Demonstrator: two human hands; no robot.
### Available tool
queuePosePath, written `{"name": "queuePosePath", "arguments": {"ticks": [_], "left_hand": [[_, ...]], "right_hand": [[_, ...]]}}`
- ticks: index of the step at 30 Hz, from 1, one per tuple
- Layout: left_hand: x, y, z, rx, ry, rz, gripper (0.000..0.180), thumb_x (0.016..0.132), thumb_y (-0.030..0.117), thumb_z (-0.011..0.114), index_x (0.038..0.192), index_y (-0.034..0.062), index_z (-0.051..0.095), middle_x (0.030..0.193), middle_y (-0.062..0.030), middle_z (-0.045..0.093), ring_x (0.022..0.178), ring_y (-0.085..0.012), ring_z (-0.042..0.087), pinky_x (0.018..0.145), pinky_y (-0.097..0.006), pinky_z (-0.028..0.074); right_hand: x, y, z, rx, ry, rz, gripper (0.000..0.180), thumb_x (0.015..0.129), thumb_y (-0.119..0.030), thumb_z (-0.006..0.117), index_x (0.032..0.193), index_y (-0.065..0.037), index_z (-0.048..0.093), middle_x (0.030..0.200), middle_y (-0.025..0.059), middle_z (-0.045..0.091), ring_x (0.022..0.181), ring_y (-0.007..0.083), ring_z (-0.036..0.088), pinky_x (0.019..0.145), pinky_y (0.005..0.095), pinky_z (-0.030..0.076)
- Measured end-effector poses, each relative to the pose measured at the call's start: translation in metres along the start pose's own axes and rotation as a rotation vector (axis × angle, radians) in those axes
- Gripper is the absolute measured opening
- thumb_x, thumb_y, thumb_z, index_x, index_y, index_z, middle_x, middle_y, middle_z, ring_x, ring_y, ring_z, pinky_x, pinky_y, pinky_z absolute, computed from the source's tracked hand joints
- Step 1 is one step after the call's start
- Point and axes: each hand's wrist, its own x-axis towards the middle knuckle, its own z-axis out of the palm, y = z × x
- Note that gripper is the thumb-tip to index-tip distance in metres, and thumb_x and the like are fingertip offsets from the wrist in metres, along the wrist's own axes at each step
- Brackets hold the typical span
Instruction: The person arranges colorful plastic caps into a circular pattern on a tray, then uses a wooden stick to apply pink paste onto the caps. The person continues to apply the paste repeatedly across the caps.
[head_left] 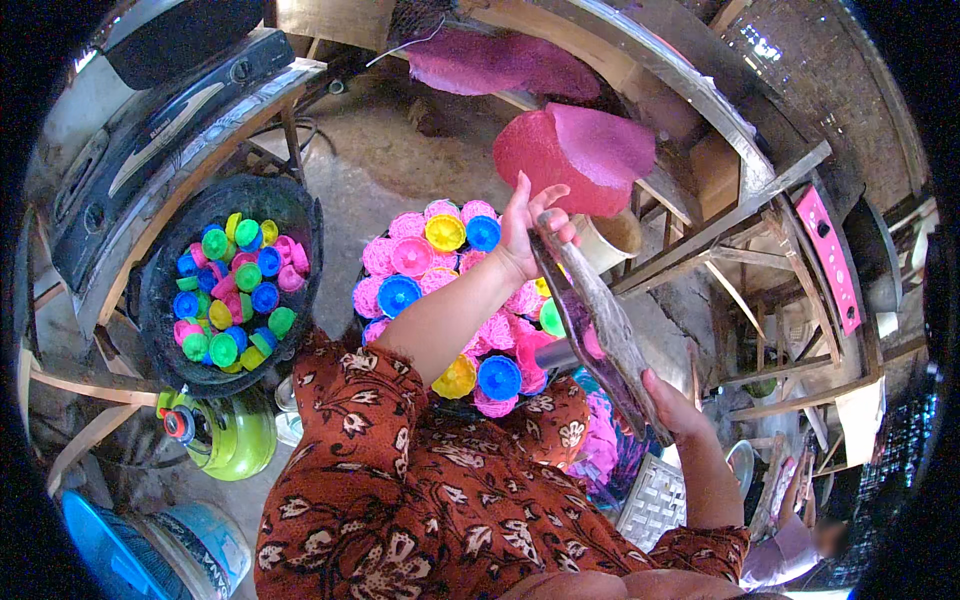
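A long, flat wooden board (600,330) runs on a slant between the person's two hands, its upper end near the top hand and its lower end down at the other. The left hand (532,232) is raised, its fingers curled round the board's upper end, thumb pointing upward. The right hand (672,405) sits lower and closes on the board's bottom end from beneath. Both hands grip the one board, which is tilted rather than level.

Just above the left hand, two round pink discs (580,155) hang overlapping each other, the nearer one close to the fingertips but whether it touches them cannot be told. A third pink sheet (500,62) lies farther up on a curved frame.

Under the left forearm stands one basket (440,300) heaped with pink woven round pieces and plastic caps in yellow, blue and green; about three blue and three yellow caps show, and the pink pieces are too many and too hidden to count. To the left, well apart from the hands, one black tub (175,250) holds many more caps in green, blue, pink and yellow, too crowded to count exactly. One green vessel (235,435) stands below the tub. A small beige cup (610,240) sits just beside the left hand.
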Motion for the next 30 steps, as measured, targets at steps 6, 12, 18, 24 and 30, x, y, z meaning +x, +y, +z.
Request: {"name": "queuePosePath", "arguments": {"ticks": [6,12,18,24,30], "left_hand": [[-0.013,0.011,-0.004,0.020,0.025,0.046,0.059,0.084,0.067,0.036,0.093,0.0123,0.057,0.047,0.0011,0.040,0.047,-0.0193,0.049,0.058,-0.040,0.045],[-0.007,0.027,-0.002,0.022,0.059,0.091,0.058,0.084,0.066,0.035,0.089,0.0127,0.057,0.045,0.0021,0.037,0.041,-0.0165,0.043,0.054,-0.037,0.042],[0.000,0.010,-0.010,-0.006,0.103,0.073,0.059,0.084,0.067,0.034,0.085,0.0127,0.058,0.043,0.0027,0.035,0.039,-0.0154,0.041,0.051,-0.036,0.041],[-0.015,0.003,-0.009,-0.005,0.141,0.059,0.059,0.083,0.068,0.036,0.084,0.0124,0.057,0.042,0.0029,0.033,0.037,-0.0150,0.039,0.048,-0.035,0.039],[-0.017,0.024,0.004,0.029,0.207,0.088,0.059,0.083,0.069,0.035,0.083,0.0137,0.055,0.042,0.0037,0.029,0.036,-0.0137,0.035,0.045,-0.033,0.036]], "right_hand": [[0.007,0.003,0.007,-0.180,0.070,0.041,0.058,0.091,-0.052,0.039,0.107,0.002,0.056,0.086,0.0088,0.062,0.069,0.0165,0.058,0.058,0.0303,0.047],[0.020,-0.009,0.023,-0.292,0.166,-0.113,0.056,0.090,-0.050,0.044,0.098,0.004,0.058,0.075,0.0080,0.060,0.061,0.0156,0.056,0.055,0.0298,0.045],[0.005,-0.019,0.024,-0.362,0.285,-0.074,0.052,0.089,-0.047,0.048,0.094,0.004,0.058,0.070,0.0054,0.056,0.056,0.0141,0.053,0.050,0.0285,0.043],[-0.002,-0.006,0.032,-0.310,0.257,-0.068,0.048,0.089,-0.045,0.048,0.093,0.002,0.059,0.065,0.0041,0.054,0.051,0.0129,0.050,0.047,0.0282,0.042],[0.015,-0.005,0.042,-0.404,0.302,-0.142,0.048,0.089,-0.046,0.047,0.090,0.001,0.059,0.064,0.0056,0.055,0.051,0.0131,0.052,0.048,0.0287,0.042]]}}
